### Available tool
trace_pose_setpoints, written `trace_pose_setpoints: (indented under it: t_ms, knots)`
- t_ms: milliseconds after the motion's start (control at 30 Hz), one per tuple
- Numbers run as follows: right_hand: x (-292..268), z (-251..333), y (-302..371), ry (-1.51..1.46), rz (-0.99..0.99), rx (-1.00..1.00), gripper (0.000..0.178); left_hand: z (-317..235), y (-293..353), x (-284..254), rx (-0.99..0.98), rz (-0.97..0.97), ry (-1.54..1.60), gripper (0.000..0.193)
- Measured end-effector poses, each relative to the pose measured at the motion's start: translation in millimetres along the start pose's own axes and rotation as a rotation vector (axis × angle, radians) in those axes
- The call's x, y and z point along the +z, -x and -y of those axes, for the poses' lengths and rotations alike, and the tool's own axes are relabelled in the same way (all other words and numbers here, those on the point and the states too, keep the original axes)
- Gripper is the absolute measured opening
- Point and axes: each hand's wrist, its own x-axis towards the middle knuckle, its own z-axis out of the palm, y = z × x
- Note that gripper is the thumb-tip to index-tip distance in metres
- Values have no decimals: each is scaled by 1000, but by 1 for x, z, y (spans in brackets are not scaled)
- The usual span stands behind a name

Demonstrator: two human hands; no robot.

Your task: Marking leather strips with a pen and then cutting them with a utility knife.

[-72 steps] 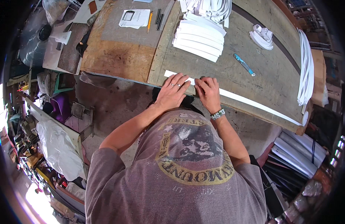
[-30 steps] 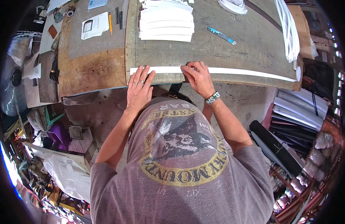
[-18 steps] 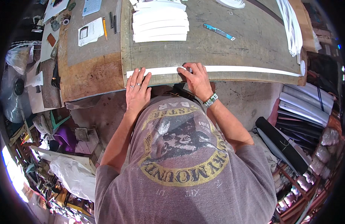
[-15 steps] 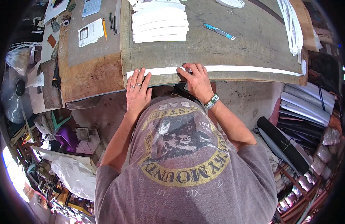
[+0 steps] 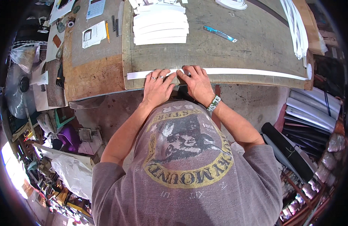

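Observation:
A long white strip (image 5: 253, 71) lies along the front edge of the worktable (image 5: 204, 52), its right end running into a small white roll (image 5: 309, 71). My left hand (image 5: 157, 86) rests with its fingers laid over the strip, a little in from the left end. Close beside it, my right hand (image 5: 198, 83) also lies on the strip, its thumb out toward the left hand and its fingers bent over the far side. The strip passes beneath both sets of fingers, and I see no tool in either hand.
Stacked white pieces (image 5: 160, 28) lie beyond my hands, with a blue cutter knife (image 5: 220, 34) to their right. White strips (image 5: 296, 30) hang together at the far right. A pencil (image 5: 107, 31), paper (image 5: 94, 35) and calculator (image 5: 95, 8) lie left. Rolled sheets (image 5: 309, 107) stand right.
My left hand has slid right along the strip, close to the right hand, leaving the strip's left end uncovered. The right hand has barely shifted, its thumb still on the strip.

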Motion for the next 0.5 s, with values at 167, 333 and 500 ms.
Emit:
trace_pose_setpoints:
  t_ms: [167, 333, 500]
  knots:
    - [-6, -74, -36, -134, -262, 10, 31, -2, -5, -3, -27, -45, -20, 35]
    - [1, -186, -53, 286, -310, 419, 35, 1, -14, 0, -83, -117, 32, 17]
    - [-12, -215, -58, 33, -248, 381, 25, 2, -21, 6, -148, -161, 129, 7]
